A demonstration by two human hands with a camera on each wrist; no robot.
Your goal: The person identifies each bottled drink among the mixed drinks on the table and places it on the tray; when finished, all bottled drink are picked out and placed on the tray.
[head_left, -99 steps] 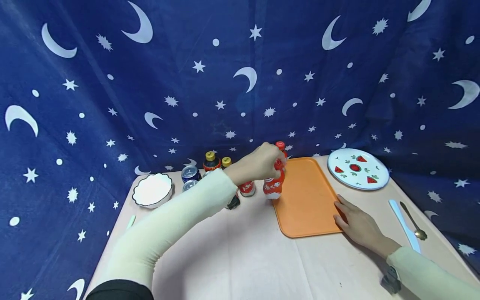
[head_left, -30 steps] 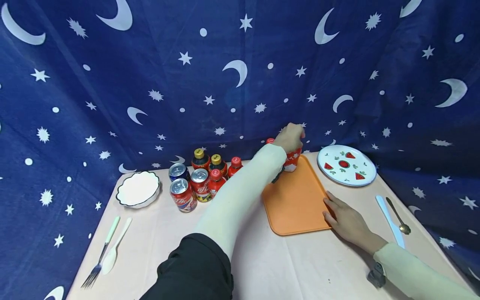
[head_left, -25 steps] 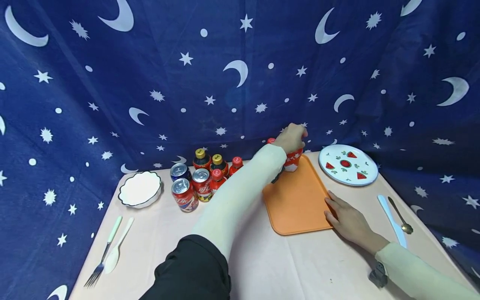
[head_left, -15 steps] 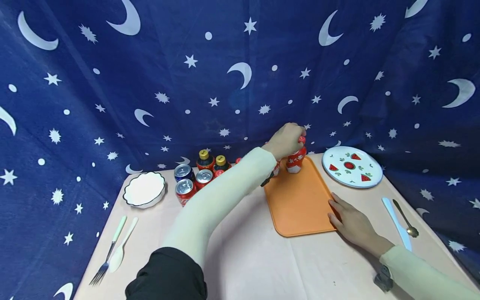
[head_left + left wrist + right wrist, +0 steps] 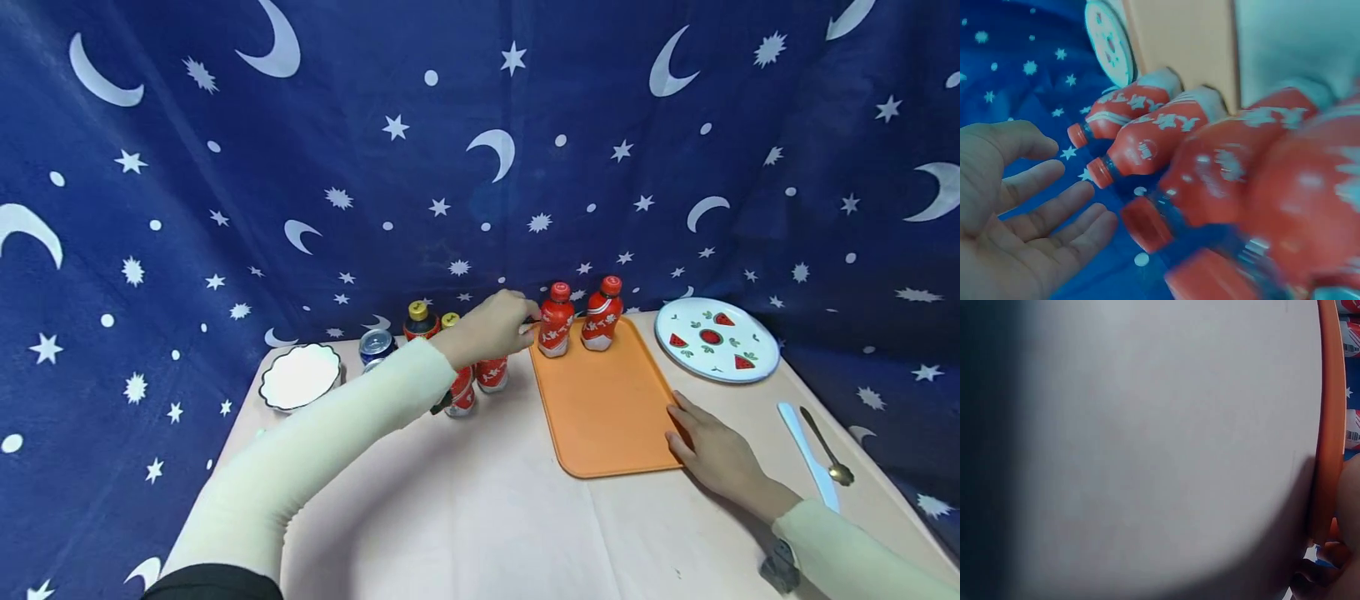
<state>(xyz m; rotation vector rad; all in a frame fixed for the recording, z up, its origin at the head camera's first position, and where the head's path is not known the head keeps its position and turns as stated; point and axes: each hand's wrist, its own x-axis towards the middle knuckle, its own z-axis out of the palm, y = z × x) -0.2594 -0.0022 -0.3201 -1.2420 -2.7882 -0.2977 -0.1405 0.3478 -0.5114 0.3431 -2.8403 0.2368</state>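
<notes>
My left hand (image 5: pixel 491 329), fingers loosely spread and holding nothing, hovers left of two red-capped bottles; its bare palm and fingers (image 5: pixel 1063 209) show in the left wrist view. One red bottle (image 5: pixel 556 321) and a second red bottle (image 5: pixel 601 315) stand upright side by side at the back of the orange tray (image 5: pixel 611 417). Two more, a nearer red bottle (image 5: pixel 461 393) and one beside it (image 5: pixel 492 375), stand on the table partly under my left hand and forearm. My right hand (image 5: pixel 712 450) rests on the tray's right rim, fingers mostly extended.
Behind my left arm are a blue can (image 5: pixel 377 343) and yellow-capped dark bottles (image 5: pixel 421 320), partly hidden. A scalloped white bowl (image 5: pixel 302 377) stands left. Right of the tray lie a watermelon-patterned plate (image 5: pixel 717 340), a light-blue knife (image 5: pixel 810 457) and a gold spoon (image 5: pixel 828 450).
My left hand has let go of the red bottle at the tray's back right and moved left, past the other bottle on the tray. My right hand stays on the tray rim.
</notes>
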